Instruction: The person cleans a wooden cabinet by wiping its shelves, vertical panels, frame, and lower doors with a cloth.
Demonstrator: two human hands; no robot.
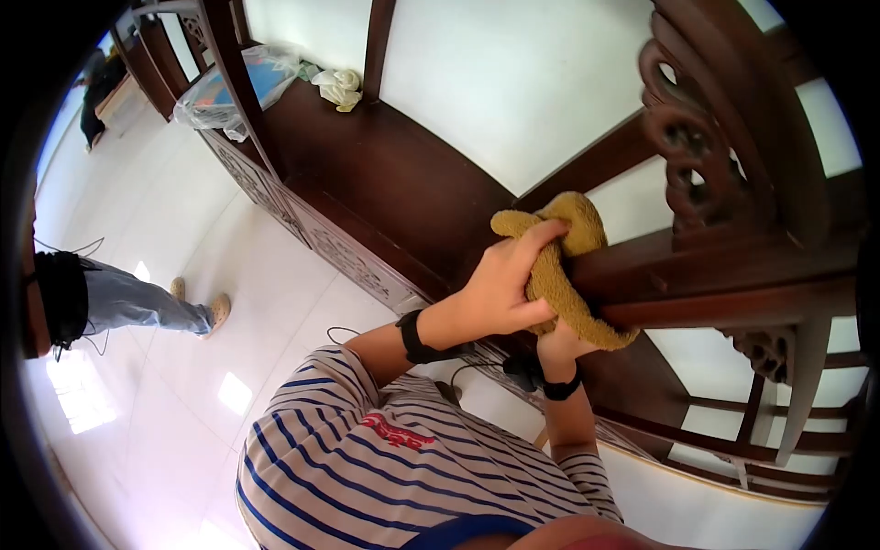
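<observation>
A mustard-yellow cloth [583, 229] is draped over the end of a dark wooden shelf board [715, 270]. My left hand [502, 286] grips the cloth from the left side, its fingers closed on a fold. Just below it, my right hand [561, 345] touches the lower part of the cloth, which covers most of its fingers. Dark bands circle both wrists. Carved openwork [687, 151] rises above the board.
The dark wooden cabinet top [376, 165] runs to the upper left, with a plastic-wrapped blue item [252, 78] and a crumpled pale bag [337, 89] on it. A person in jeans [147, 298] stands on the tiled floor at left. Another person [94, 96] is farther off.
</observation>
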